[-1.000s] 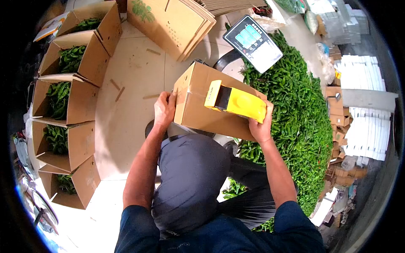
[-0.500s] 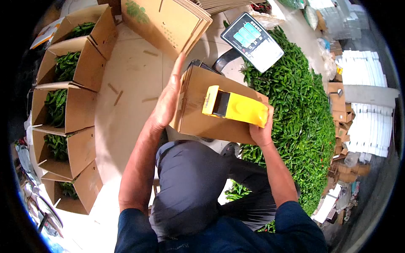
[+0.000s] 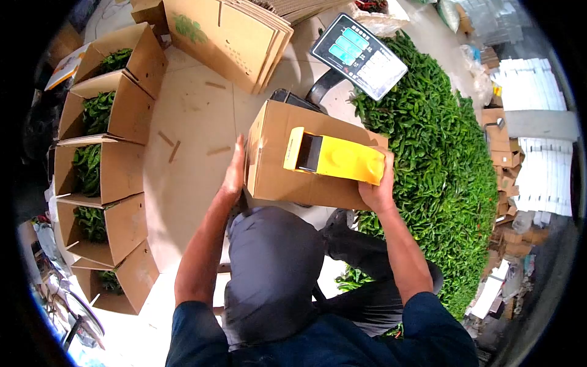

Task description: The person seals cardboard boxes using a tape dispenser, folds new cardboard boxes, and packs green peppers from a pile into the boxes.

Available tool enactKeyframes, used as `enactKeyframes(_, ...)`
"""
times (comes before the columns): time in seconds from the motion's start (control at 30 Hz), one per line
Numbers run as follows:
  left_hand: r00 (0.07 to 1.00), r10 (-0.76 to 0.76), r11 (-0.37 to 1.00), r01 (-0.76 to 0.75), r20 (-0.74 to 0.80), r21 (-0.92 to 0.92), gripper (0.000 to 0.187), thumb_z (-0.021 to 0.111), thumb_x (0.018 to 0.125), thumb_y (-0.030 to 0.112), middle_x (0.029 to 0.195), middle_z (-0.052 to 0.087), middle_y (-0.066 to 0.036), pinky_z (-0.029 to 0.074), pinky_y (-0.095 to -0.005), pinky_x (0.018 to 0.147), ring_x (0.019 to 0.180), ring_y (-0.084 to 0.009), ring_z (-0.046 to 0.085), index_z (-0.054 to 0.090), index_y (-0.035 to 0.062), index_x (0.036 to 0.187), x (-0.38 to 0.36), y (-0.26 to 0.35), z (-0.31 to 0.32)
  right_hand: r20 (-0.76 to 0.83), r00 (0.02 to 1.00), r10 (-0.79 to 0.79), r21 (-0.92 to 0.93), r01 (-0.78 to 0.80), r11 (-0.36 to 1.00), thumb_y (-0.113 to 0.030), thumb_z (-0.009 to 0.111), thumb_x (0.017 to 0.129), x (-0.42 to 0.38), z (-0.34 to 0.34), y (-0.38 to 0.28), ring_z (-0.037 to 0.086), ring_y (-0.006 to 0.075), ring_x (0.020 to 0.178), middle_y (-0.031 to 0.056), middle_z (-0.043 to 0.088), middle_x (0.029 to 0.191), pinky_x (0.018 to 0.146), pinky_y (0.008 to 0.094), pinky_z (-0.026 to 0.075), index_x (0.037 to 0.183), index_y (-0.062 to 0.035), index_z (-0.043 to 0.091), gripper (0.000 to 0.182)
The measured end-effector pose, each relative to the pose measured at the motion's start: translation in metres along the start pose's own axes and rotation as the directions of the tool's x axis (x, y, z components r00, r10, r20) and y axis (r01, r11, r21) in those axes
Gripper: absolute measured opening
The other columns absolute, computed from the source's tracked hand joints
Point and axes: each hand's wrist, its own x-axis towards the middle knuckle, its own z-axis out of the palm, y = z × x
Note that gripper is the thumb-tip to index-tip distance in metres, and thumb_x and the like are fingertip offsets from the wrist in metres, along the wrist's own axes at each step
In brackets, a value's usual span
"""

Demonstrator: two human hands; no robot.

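Observation:
A closed cardboard box (image 3: 330, 191) lies in front of my knees, over a dark scale platform that is mostly hidden. My right hand (image 3: 378, 188) grips a yellow tape dispenser (image 3: 348, 160) at the box's right end, with the dispenser over the top face. Fingers straight and together, my left hand (image 3: 234, 174) is held upright along the box's left end. Behind the box, the scale's display (image 3: 359, 55) stands tilted on its post.
Green peppers (image 3: 434, 183) form a large heap on the right. Open boxes (image 3: 125, 168) holding green peppers line the left side. Folded cartons (image 3: 226, 43) stand at the back, and cardboard strips (image 3: 175, 151) lie on the floor.
My left hand has dropped from the box's upper left corner to lower along its left end. The tape dispenser has shifted slightly left over the box, still in my right hand.

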Motion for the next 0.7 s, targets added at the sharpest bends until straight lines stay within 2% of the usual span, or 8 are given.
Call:
enactKeyframes(0.03,0.997,0.069,0.997,-0.070,-0.032,-0.037,0.089,0.033,0.100,0.065,0.166,0.004,-0.015,0.011,-0.0402,0.123,0.153,-0.0263,0.008,0.002,0.0067,0.159,-0.006,0.032,0.013,0.004,1.000,-0.003,-0.011,0.003,1.000,0.009,0.061,0.071,-0.001,0.000,0.001,0.063,0.0391,0.101,0.0170,0.060,0.113,0.088,0.0424,0.052,0.122,-0.0050,0.043,0.056)
enactKeyframes(0.07,0.981,0.179,0.982,-0.183,0.077,0.038,0.096,0.042,0.096,0.066,0.166,0.002,-0.015,0.010,-0.0406,0.124,0.153,-0.0269,0.005,0.003,0.0057,0.159,-0.012,0.063,0.020,0.005,1.000,0.007,-0.001,-0.007,1.000,0.009,0.061,0.070,-0.003,0.001,0.002,0.063,0.0393,0.102,0.0171,0.060,0.113,0.088,0.0426,0.052,0.122,-0.0051,0.043,0.056)
enactKeyframes(0.13,0.879,0.360,0.898,-0.417,0.313,0.138,0.110,0.059,0.087,0.068,0.167,-0.001,-0.015,0.008,-0.0414,0.124,0.154,-0.0280,0.000,0.005,0.0035,0.159,-0.021,0.114,0.033,0.007,1.000,0.024,0.014,-0.024,1.000,0.010,0.062,0.070,-0.005,0.002,0.006,0.063,0.0397,0.102,0.0174,0.060,0.113,0.088,0.0430,0.051,0.122,-0.0053,0.043,0.057)
enactKeyframes(0.23,0.871,0.247,0.679,-0.469,0.426,0.565,0.126,0.079,0.071,0.056,0.167,-0.003,-0.016,0.005,-0.0422,0.124,0.154,-0.0280,-0.002,0.005,0.0035,0.159,-0.019,0.133,0.044,-0.005,1.000,0.031,0.024,-0.031,0.999,0.010,0.062,0.069,-0.005,0.003,0.008,0.062,0.0400,0.103,0.0172,0.060,0.113,0.088,0.0434,0.051,0.122,-0.0054,0.043,0.058)
enactKeyframes(0.33,0.892,0.187,0.744,-0.402,0.411,0.534,0.122,0.082,0.066,0.029,0.165,-0.005,-0.021,0.008,-0.0435,0.124,0.154,-0.0307,-0.001,0.007,0.0050,0.159,-0.019,0.134,0.043,-0.020,1.000,0.020,0.041,-0.019,0.999,0.010,0.062,0.069,-0.005,0.002,0.003,0.062,0.0402,0.102,0.0173,0.060,0.112,0.088,0.0439,0.051,0.121,-0.0053,0.044,0.057)
enactKeyframes(0.43,0.885,0.189,0.776,-0.400,0.425,0.488,0.118,0.079,0.067,0.027,0.165,-0.005,-0.022,0.007,-0.0438,0.124,0.154,-0.0312,-0.002,0.008,0.0053,0.159,-0.018,0.131,0.041,-0.033,0.998,0.057,0.049,-0.056,0.997,0.002,0.060,0.084,-0.005,0.001,-0.001,0.059,0.0320,0.105,0.0153,0.057,0.112,0.093,0.0375,0.047,0.118,-0.0019,0.049,0.036)
enactKeyframes(0.53,0.874,0.195,0.719,-0.436,0.445,0.542,0.116,0.079,0.068,0.027,0.165,-0.003,-0.023,0.009,-0.0438,0.124,0.154,-0.0325,0.000,0.011,0.0056,0.159,-0.019,0.135,0.041,-0.038,0.999,0.009,0.024,-0.009,1.000,0.002,0.061,0.084,-0.006,0.001,0.003,0.060,0.0330,0.103,0.0156,0.057,0.112,0.092,0.0379,0.048,0.119,-0.0020,0.049,0.037)
enactKeyframes(0.7,0.836,0.221,0.537,-0.535,0.503,0.653,0.097,0.082,0.067,0.032,0.164,0.003,-0.025,0.020,-0.0469,0.122,0.152,-0.0376,0.011,0.035,0.0142,0.150,-0.012,0.135,0.029,-0.005,0.996,0.089,0.060,-0.088,0.994,0.001,0.063,0.083,-0.007,0.000,0.000,0.061,0.0314,0.103,0.0156,0.056,0.114,0.091,0.0368,0.049,0.122,-0.0021,0.048,0.042)
